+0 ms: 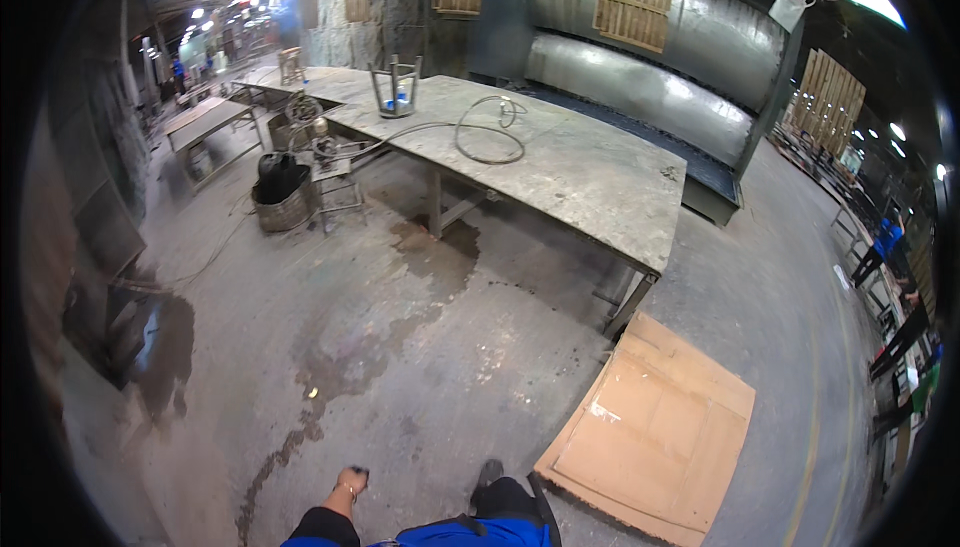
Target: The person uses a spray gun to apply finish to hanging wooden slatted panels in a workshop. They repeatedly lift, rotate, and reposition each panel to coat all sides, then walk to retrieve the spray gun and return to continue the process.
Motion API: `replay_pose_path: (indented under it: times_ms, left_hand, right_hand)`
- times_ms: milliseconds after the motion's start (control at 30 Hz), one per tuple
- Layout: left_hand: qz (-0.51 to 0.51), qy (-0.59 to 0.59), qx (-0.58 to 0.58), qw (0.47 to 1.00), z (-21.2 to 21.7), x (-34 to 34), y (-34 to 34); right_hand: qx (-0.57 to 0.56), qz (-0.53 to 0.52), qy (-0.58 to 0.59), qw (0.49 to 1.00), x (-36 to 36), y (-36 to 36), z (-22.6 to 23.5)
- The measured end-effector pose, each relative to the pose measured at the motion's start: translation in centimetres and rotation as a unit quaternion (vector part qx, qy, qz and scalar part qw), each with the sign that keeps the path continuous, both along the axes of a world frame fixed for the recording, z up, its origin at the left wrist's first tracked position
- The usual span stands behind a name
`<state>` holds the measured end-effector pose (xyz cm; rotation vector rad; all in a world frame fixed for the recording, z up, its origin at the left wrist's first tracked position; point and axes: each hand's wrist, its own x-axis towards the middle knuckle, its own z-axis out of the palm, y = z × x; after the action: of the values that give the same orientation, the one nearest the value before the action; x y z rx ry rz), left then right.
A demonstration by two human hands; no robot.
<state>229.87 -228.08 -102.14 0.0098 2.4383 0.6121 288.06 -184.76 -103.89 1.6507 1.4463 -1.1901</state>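
My left hand (352,480) hangs low over the concrete floor at the bottom of the view, with a thin band at its wrist and a dark sleeve behind it. Its fingers look curled in, and a small dark patch shows at their tips; what it is, I cannot make out. The hand touches no furniture. My right hand is out of sight. To the right of my legs lies a flat sheet of brown cardboard (650,427), close to one leg of a long metal-topped table (600,177).
A hose (490,159) lies coiled on the table beside an upturned stool (397,92). Left of it stand a bucket (283,202) and a small stool (338,192). Wet patches (350,347) stain the floor. Several people work along benches (850,232) at the far right.
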Motion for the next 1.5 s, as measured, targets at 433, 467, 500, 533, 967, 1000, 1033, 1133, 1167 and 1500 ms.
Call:
replay_pose_path:
  times_ms: [433,467,500,533,967,1000,1033,1133,1167,1500]
  left_hand:
    - [-0.013,-0.07,0.112,0.991,3.8,-29.9,37.2]
    - [0.007,-0.1,0.067,0.993,3.1,-31.6,38.1]
    - [0.039,-0.137,0.07,0.987,2.3,-32.8,38.7]
    - [0.091,-0.194,0.029,0.976,1.5,-34.2,39.0]
    - [-0.062,-0.158,0.015,0.985,-6.2,-71.9,65.8]
    - [0.007,-0.105,0.042,0.994,-5.2,-75.9,70.0]
    - [-0.011,0.018,0.141,0.99,-3.8,-78.9,73.6]
    - [0.035,-0.07,0.289,0.954,2.3,-88.3,83.4]
    - [0.021,-0.053,0.314,0.948,4.8,-90.4,85.6]
    - [-0.048,0.166,0.343,0.923,19.0,-108.2,108.8]
  right_hand:
    - [0.109,-0.029,0.134,0.985,-44.8,35.3,1.0]
    - [0.184,-0.014,0.209,0.96,-50.0,39.6,2.1]
    - [0.242,0.063,0.203,0.947,-55.7,44.1,3.7]
    - [0.223,0.043,0.282,0.932,-60.8,48.1,5.5]
    - [0.256,-0.249,0.369,0.858,-92.0,66.0,18.8]
    - [0.308,-0.232,0.365,0.847,-93.4,68.4,21.3]
    - [0.349,-0.23,0.37,0.83,-93.5,70.4,24.3]
    - [0.462,-0.216,0.379,0.772,-97.4,78.8,33.8]
    - [0.485,-0.203,0.375,0.763,-98.7,81.0,37.1]
    - [0.499,-0.133,0.396,0.759,-114.1,86.7,49.7]
